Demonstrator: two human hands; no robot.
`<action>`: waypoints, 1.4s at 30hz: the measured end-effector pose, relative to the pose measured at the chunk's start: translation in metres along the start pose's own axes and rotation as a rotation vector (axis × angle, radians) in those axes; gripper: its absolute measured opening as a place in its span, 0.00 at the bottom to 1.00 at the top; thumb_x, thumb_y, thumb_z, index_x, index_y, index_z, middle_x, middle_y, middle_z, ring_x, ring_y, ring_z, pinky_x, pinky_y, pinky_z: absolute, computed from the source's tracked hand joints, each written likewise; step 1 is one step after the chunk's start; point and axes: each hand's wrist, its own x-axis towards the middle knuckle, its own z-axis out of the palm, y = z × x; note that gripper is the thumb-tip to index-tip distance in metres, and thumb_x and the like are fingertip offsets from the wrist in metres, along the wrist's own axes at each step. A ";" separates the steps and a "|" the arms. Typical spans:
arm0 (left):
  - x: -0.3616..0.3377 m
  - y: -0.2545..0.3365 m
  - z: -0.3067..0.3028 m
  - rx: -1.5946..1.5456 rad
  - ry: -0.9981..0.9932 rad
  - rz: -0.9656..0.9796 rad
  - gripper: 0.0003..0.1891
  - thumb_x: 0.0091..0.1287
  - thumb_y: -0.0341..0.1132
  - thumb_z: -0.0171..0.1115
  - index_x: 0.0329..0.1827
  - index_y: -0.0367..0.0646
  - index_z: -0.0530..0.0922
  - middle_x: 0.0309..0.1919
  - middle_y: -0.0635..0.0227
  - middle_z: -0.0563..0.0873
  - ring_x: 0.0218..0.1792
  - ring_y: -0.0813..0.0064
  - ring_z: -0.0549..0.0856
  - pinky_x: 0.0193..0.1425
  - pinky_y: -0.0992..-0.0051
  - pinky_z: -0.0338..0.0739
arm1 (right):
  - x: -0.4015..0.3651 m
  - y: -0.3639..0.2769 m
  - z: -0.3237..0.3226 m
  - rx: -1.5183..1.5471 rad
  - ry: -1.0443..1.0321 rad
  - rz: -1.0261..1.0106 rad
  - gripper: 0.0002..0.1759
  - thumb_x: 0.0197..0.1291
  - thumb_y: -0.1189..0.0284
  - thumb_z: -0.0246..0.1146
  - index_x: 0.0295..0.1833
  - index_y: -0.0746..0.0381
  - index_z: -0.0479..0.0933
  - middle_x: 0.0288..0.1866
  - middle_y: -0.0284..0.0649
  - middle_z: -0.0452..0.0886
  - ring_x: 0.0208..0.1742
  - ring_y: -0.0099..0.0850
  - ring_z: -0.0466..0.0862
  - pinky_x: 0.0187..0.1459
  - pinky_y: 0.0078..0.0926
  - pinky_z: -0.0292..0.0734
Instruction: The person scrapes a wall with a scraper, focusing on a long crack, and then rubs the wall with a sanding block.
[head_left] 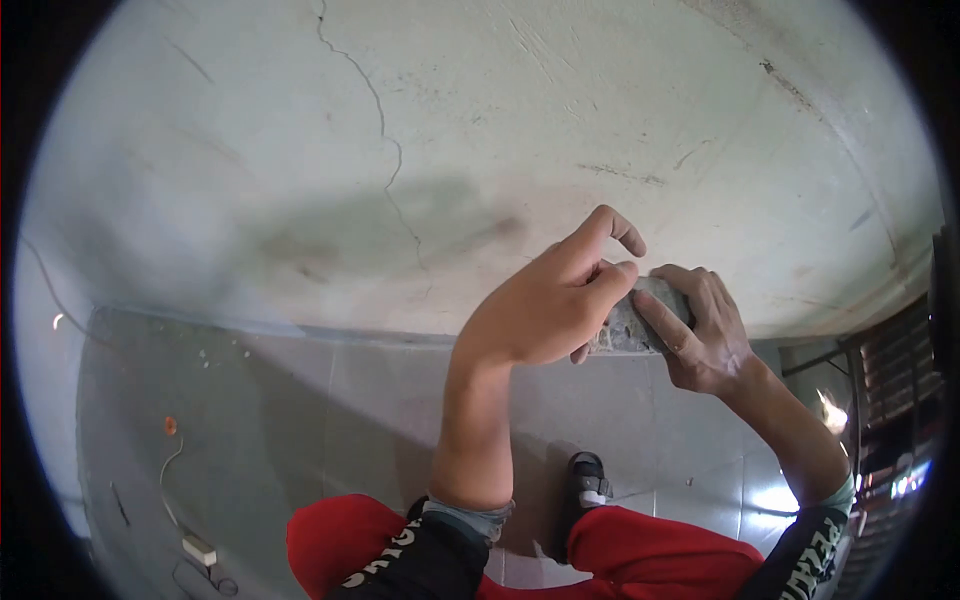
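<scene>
A rough grey block (622,328), its lower face pitted, is held up in front of the pale wall. My right hand (702,330) grips its right side, with the thumb across the front and the fingers over the top. At the block's left side is my left hand (565,295), its index finger raised and bent and its thumb pointing at the block's upper left corner. Some of the left fingers are hidden behind the hand, so whether they hold the block cannot be made out.
The pale wall (560,120) has a long crack and scuffs. Below lies a grey tiled floor (380,390) with a white power strip (199,549) and cord at the lower left. A sandaled foot (588,485) stands near the middle. Metal shutters (900,370) are at the right.
</scene>
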 end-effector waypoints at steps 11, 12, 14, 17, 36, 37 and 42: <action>-0.014 0.068 0.065 1.218 -0.197 -0.099 0.10 0.74 0.33 0.54 0.49 0.34 0.72 0.20 0.50 0.82 0.25 0.42 0.84 0.34 0.50 0.79 | 0.013 0.046 0.009 -0.194 0.435 0.232 0.39 0.63 0.84 0.60 0.81 0.69 0.62 0.55 0.65 0.73 0.50 0.54 0.73 0.51 0.50 0.74; -0.010 0.060 0.077 1.231 -0.293 -0.095 0.11 0.72 0.33 0.56 0.49 0.34 0.73 0.21 0.51 0.83 0.27 0.43 0.85 0.37 0.51 0.80 | 0.019 0.049 0.006 -0.176 0.455 0.233 0.39 0.63 0.84 0.60 0.81 0.69 0.62 0.55 0.65 0.73 0.50 0.54 0.73 0.51 0.50 0.74; -0.010 0.026 0.095 1.340 -0.432 -0.009 0.12 0.69 0.35 0.59 0.50 0.37 0.75 0.26 0.53 0.85 0.32 0.48 0.87 0.42 0.54 0.81 | 0.035 0.056 -0.001 -0.142 0.609 0.262 0.40 0.63 0.84 0.61 0.81 0.69 0.60 0.55 0.62 0.75 0.51 0.51 0.74 0.50 0.47 0.76; -0.066 -0.070 0.083 1.373 -0.374 0.375 0.14 0.64 0.36 0.63 0.51 0.41 0.79 0.33 0.57 0.86 0.39 0.54 0.89 0.51 0.59 0.81 | 0.048 0.064 -0.003 -0.039 0.668 0.165 0.40 0.62 0.85 0.62 0.81 0.74 0.59 0.58 0.64 0.76 0.52 0.53 0.78 0.51 0.45 0.79; -0.204 -0.216 -0.010 1.027 -0.627 -0.752 0.13 0.69 0.34 0.54 0.52 0.37 0.78 0.44 0.44 0.87 0.47 0.41 0.87 0.52 0.47 0.80 | 0.052 0.016 0.084 0.400 0.352 0.031 0.46 0.53 0.85 0.65 0.80 0.50 0.69 0.56 0.59 0.74 0.47 0.50 0.75 0.49 0.44 0.77; -0.195 -0.223 -0.012 1.054 -0.663 -0.702 0.13 0.69 0.34 0.54 0.51 0.38 0.78 0.43 0.44 0.87 0.46 0.41 0.87 0.52 0.47 0.80 | 0.050 0.017 0.080 0.390 0.336 0.024 0.46 0.53 0.85 0.65 0.80 0.50 0.69 0.56 0.59 0.74 0.47 0.50 0.75 0.49 0.44 0.77; -0.152 -0.221 -0.030 1.111 -0.617 -0.537 0.11 0.68 0.33 0.54 0.50 0.38 0.77 0.41 0.44 0.88 0.45 0.40 0.87 0.51 0.47 0.81 | 0.035 0.017 0.045 0.064 0.306 0.104 0.45 0.50 0.88 0.64 0.78 0.61 0.69 0.56 0.63 0.71 0.50 0.54 0.75 0.46 0.45 0.77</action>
